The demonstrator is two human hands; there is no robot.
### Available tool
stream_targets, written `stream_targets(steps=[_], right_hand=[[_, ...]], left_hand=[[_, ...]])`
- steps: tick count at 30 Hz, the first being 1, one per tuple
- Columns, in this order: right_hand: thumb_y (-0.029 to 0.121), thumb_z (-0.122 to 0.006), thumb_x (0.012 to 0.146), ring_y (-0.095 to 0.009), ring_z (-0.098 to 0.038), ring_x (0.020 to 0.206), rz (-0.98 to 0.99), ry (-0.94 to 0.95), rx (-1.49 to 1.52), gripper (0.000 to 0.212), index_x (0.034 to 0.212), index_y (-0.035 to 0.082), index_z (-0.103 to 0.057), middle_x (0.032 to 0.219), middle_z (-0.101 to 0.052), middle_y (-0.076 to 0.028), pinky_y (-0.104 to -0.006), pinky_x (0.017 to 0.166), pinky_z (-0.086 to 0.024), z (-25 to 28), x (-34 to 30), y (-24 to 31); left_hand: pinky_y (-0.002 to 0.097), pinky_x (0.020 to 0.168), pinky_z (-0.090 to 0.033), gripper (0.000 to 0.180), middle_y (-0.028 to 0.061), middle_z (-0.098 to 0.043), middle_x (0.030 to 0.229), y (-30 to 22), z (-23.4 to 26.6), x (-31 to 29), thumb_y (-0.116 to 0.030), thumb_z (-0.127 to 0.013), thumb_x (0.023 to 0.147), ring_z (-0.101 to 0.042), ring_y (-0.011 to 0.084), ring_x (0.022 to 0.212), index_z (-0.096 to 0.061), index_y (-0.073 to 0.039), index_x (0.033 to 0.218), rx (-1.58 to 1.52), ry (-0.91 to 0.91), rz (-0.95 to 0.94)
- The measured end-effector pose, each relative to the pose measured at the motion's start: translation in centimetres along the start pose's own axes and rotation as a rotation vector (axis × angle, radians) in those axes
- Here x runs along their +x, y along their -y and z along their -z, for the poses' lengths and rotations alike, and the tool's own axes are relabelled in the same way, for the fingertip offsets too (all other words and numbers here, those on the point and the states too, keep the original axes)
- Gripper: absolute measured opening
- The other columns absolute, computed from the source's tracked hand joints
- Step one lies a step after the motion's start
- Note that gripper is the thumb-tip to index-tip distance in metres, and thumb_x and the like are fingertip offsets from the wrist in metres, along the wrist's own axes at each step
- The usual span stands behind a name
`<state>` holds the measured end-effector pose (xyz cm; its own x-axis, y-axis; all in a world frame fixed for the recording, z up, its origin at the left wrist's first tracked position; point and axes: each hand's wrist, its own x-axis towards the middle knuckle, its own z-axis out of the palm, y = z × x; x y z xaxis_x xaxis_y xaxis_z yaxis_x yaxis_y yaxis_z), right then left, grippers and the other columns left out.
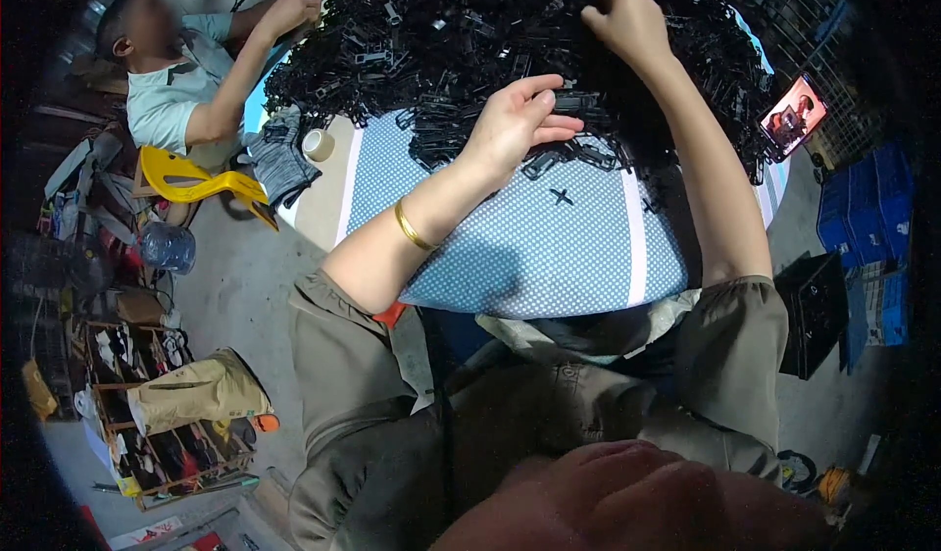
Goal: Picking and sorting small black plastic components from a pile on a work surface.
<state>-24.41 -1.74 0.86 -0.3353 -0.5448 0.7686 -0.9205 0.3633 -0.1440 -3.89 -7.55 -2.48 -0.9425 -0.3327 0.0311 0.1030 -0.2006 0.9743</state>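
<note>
A big heap of small black plastic parts (461,36) covers the far side of a table with a blue-and-white patterned cover (529,247). At the heap's near edge, my left hand (510,129) hovers palm inward, fingers stretched out and apart. A gold bangle (412,225) circles that wrist. Farther in, over the heap on the right, my right hand (632,24) has its fingers curved, with a gap between thumb and fingers; nothing shows between them. A small black cross-shaped piece (561,197) lies alone on the cover, nearer me than my left hand.
At the far left sits another person (176,80), hands at the heap's edge. A tape roll (318,145) and grey cloth (281,159) lie at the table's left edge, beside a yellow plastic chair (191,183). A lit phone (794,118) stands at right, near blue crates (867,203).
</note>
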Motion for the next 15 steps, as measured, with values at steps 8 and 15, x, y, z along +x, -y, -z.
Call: stream_targets(steps=[8,15], right_hand=[[0.002,-0.062,0.074,-0.020,-0.060,0.082,0.174,0.357,0.552,0.029,0.102,0.001,-0.058,0.097,-0.059,-0.010,-0.0278,0.071,-0.048,6.7,-5.0,4.3],[-0.002,-0.064,0.065,-0.027,-0.057,0.082,0.348,0.287,0.267,0.031,0.095,0.000,-0.059,0.092,-0.057,-0.011,-0.0337,0.070,-0.049,7.8,-6.8,6.0]], left_hand=[[0.0302,0.082,-0.051,0.036,0.0207,-0.054,0.101,-0.1,0.4,0.0,-0.012,-0.033,0.093,-0.060,0.0238,0.091,-0.034,0.008,0.123,-0.159,-0.082,-0.021],[0.0263,0.080,-0.051,0.032,0.0134,-0.057,0.097,0.6,0.2,0.3,-0.010,-0.034,0.093,-0.060,0.0160,0.084,-0.041,0.006,0.119,-0.069,-0.070,0.003]])
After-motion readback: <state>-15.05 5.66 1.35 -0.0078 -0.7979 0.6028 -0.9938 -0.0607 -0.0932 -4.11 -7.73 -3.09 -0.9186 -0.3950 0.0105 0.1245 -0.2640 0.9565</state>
